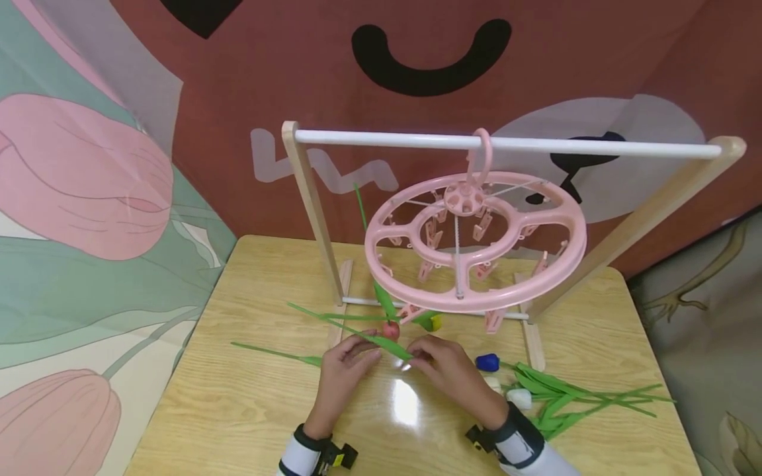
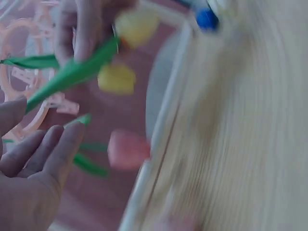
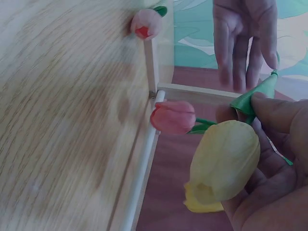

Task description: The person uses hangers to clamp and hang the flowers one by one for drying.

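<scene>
My right hand (image 1: 449, 367) pinches a pale yellow artificial tulip (image 3: 224, 161) by its green stem and leaf, just behind the flower head. The stem slants away to the left in the head view. My left hand (image 1: 345, 367) is beside that stem, fingers extended and thumb apart from them, with the green leaf close to the thumb tip in the left wrist view. Beyond the hands are a pink tulip (image 3: 174, 117) and a brighter yellow tulip (image 3: 202, 202). A pale pink tulip (image 3: 147, 24) lies on the table to the left, its head hidden behind my left hand in the head view.
A pink round clip hanger (image 1: 571, 225) hangs from the white bar (image 1: 387, 137) of a wooden stand over the table (image 1: 238, 410). Small pegs dangle from its rings, low above the hands. To the right lie a blue tulip (image 1: 488, 362) and white tulips (image 1: 519, 398) with crossing green stems.
</scene>
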Available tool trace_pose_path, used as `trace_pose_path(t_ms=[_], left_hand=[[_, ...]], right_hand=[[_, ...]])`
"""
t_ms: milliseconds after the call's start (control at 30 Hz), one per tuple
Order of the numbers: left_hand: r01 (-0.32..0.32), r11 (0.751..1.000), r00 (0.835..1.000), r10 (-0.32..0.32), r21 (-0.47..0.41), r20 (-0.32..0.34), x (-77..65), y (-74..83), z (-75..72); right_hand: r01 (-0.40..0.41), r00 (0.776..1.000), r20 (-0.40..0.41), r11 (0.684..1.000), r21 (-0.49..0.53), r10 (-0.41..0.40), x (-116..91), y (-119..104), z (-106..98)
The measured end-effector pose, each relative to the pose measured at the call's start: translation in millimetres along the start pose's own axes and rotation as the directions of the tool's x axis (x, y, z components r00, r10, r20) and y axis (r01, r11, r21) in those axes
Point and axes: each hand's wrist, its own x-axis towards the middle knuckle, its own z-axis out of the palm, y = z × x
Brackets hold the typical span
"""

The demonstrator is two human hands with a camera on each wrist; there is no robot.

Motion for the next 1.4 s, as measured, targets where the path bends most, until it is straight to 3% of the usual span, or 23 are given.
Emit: trace_pose_path(t_ms=[100,267,467,700,900,1167,1400], left_hand=[[0.092,0.977,0.996,-0.094,-0.19,0.0,1.0,0.3,12.0],[0.098,0.94,0.992,-0.12,-0.328,-0.049,1.9,1.7,26.4],[0.04,0.942,0.996,-0.065,-0.334,-0.064,2.8,2.8,32.5],[0.004,0.966,0.998,-0.022,-0.259,-0.066,2.3,2.2,33.8],[-0.125,0.977,0.992,0.117,-0.173,-0.052,3.3,4.0,33.6],[-0.309,0.95,0.951,0.309,-0.036,-0.022,5.5,6.8,33.3],[-0.496,0.866,0.868,0.497,0.055,0.007,7.4,14.5,35.5]], right_hand=[[0.015,1.0,-0.01,1.0,0.016,-0.015,1,-3,-1],[0.04,0.999,-0.03,0.999,0.031,-0.039,3,-5,-2],[0.032,0.999,-0.012,0.999,0.018,-0.031,2,-5,-8],[-0.035,0.997,0.069,0.998,-0.043,0.038,-6,-4,-22],[-0.025,0.997,0.068,0.998,-0.054,0.028,-16,2,-39],[-0.025,0.997,-0.071,0.997,-0.076,0.02,-21,16,-70],[-0.014,0.99,-0.14,0.992,-0.127,-0.004,-15,15,-107]])
